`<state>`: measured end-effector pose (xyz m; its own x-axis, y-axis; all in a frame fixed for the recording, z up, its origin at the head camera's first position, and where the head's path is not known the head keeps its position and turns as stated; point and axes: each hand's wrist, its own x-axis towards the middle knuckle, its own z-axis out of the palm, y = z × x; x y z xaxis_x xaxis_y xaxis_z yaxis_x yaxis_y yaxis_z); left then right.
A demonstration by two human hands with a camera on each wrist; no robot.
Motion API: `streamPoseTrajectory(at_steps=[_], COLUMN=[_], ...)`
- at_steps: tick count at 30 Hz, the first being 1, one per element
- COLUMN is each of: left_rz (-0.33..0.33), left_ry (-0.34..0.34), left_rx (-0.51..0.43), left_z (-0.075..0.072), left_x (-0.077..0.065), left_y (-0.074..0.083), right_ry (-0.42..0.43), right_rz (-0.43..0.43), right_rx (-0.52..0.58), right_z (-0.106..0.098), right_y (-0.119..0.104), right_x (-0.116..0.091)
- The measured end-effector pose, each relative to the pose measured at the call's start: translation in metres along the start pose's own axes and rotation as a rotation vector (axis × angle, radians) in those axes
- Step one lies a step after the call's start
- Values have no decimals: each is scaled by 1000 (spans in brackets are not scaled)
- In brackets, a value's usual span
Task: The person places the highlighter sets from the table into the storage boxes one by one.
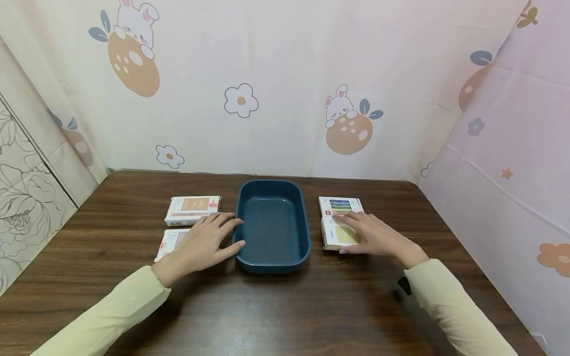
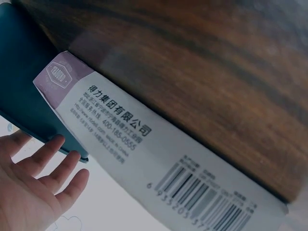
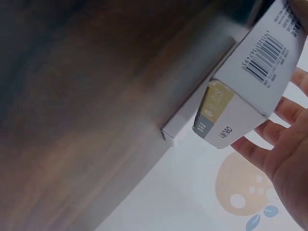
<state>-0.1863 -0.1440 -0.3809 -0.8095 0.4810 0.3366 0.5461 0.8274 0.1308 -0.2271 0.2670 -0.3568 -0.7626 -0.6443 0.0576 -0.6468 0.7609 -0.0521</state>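
Note:
A dark blue rectangular basin stands mid-table. My left hand is at its left rim, fingers loosely spread, with fingertips and thumb at the edge. Under that wrist lies a small white carton with a lilac end, partly covered by the hand in the head view. To the basin's right, my right hand spans a white carton with a yellow-green panel. The thumb is on its near side and the fingers are along its far side.
Behind the right hand's carton lies another white carton with coloured stripes. A white carton with an orange-brown panel rests left of the basin. Patterned cloth hangs behind the wooden table.

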Motion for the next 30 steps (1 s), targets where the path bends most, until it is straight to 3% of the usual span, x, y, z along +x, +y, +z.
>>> streamPoseTrajectory(at_steps=[17,30], left_rz=[-3,-6], left_ry=[-2,-12], left_rx=[-6,-12], left_z=[0,1], left_x=[0,0], left_y=[-1,0], right_ry=[73,42], right_rz=[-62,-51], right_rx=[-46,-25], right_z=[-27,-39], right_y=[-4,-21], right_x=[28,60])
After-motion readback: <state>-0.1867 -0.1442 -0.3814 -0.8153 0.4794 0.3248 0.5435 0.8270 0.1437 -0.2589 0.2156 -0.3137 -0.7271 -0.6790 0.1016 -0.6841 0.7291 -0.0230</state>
